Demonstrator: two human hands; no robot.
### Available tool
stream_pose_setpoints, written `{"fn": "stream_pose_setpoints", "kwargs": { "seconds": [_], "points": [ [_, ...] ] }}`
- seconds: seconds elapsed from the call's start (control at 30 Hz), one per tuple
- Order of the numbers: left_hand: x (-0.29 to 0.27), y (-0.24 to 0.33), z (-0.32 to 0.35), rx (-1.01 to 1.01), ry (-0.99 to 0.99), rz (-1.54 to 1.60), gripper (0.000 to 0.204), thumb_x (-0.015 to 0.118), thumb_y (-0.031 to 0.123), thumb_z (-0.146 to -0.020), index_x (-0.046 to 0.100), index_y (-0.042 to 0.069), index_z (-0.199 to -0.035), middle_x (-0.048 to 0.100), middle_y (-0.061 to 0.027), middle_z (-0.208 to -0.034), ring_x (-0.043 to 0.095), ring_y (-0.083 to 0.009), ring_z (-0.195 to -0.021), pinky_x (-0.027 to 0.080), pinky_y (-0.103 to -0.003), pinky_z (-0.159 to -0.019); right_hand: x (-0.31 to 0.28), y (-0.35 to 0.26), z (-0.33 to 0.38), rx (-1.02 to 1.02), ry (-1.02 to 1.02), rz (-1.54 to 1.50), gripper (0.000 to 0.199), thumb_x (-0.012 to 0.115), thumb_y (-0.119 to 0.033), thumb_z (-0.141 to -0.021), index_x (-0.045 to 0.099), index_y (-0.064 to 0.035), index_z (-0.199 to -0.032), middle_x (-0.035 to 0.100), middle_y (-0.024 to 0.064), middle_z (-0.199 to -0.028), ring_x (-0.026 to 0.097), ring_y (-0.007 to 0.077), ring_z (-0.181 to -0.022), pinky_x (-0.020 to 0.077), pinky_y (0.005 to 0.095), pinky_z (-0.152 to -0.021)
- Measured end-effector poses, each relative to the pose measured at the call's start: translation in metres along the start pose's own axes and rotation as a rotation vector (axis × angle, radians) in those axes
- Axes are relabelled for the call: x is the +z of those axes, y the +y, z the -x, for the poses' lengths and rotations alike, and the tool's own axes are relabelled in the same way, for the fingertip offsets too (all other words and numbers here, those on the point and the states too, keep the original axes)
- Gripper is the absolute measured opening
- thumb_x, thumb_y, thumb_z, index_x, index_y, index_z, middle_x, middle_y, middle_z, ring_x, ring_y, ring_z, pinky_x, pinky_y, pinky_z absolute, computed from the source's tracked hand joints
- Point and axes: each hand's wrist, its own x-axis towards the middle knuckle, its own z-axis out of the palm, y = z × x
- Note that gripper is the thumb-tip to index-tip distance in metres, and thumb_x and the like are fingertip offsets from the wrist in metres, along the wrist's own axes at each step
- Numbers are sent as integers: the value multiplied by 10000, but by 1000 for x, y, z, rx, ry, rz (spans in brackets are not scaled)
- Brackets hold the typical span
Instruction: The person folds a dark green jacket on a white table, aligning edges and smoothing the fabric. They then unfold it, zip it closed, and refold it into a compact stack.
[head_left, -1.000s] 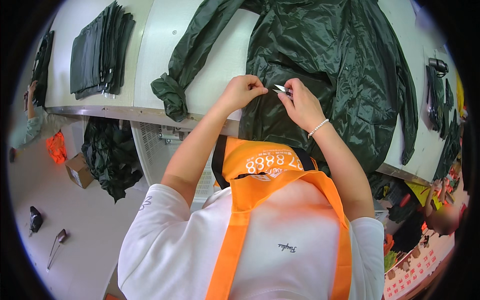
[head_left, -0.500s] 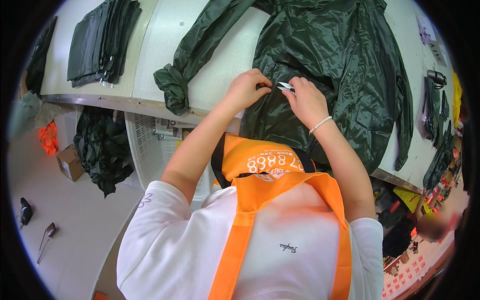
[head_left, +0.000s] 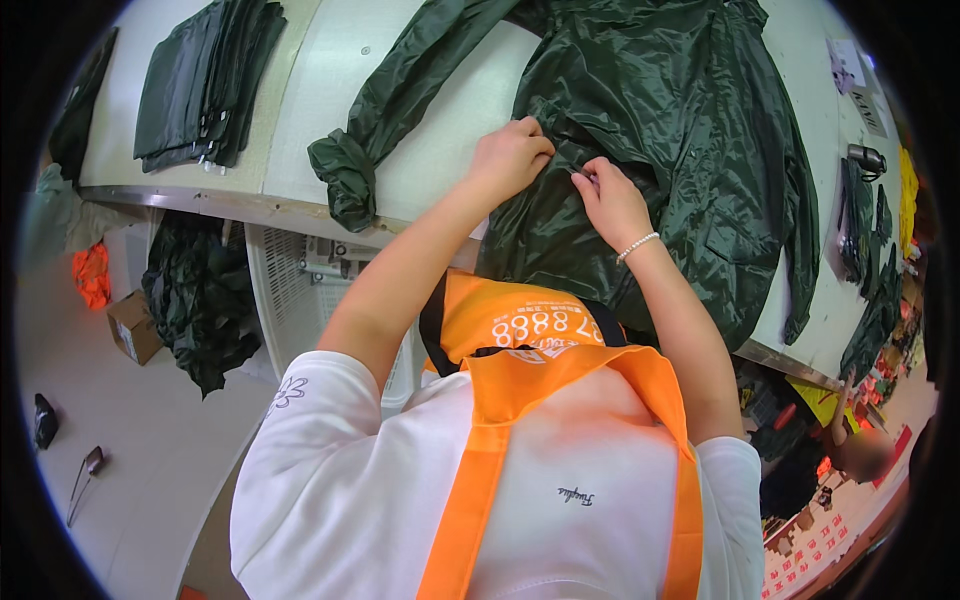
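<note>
A dark green, shiny jacket (head_left: 690,130) lies spread on the worktable, one sleeve stretched to the left with a bunched cuff. My left hand (head_left: 513,158) pinches a fold of its fabric near the middle. Close to the right of it, my right hand (head_left: 612,205) is closed around a small pair of thread snips (head_left: 584,176). Only a dark bit of the snips shows at the fingertips, over the jacket. The rest is hidden by my fingers.
A stack of folded dark green garments (head_left: 205,90) lies at the far left of the table (head_left: 330,90). Below the edge stand a white plastic basket (head_left: 275,290) and a cardboard box (head_left: 135,325). A dark flask (head_left: 867,158) and more garments lie at the right. Another person is farther right.
My left hand has moved slightly up and right along the jacket, with its fabric pinched. The snips' bright blades, visible before, are now turned or hidden against the cloth.
</note>
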Motion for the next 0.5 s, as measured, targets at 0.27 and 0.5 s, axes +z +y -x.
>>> {"fn": "stream_pose_setpoints", "kwargs": {
  "seconds": [0.27,0.5],
  "points": [
    [4,-11,-4,-146,244,220,74,585,106,-824,553,46,-852,555,-127,-896,577,-316,-820,470,-396,-702,-10,16,-9,28,166,-119,245,593,-263,-894,557,-34,-976,630,150,-920,620,321,-835,492,397,-725],
    [-11,-24,-1,-131,216,330,89,626,84,-802,601,38,-874,564,-124,-869,584,-297,-787,474,-380,-704,-16,34,-21,132,202,-250,264,607,-251,-891,568,-28,-1025,621,141,-940,616,284,-832,488,355,-758]
  ]
}}
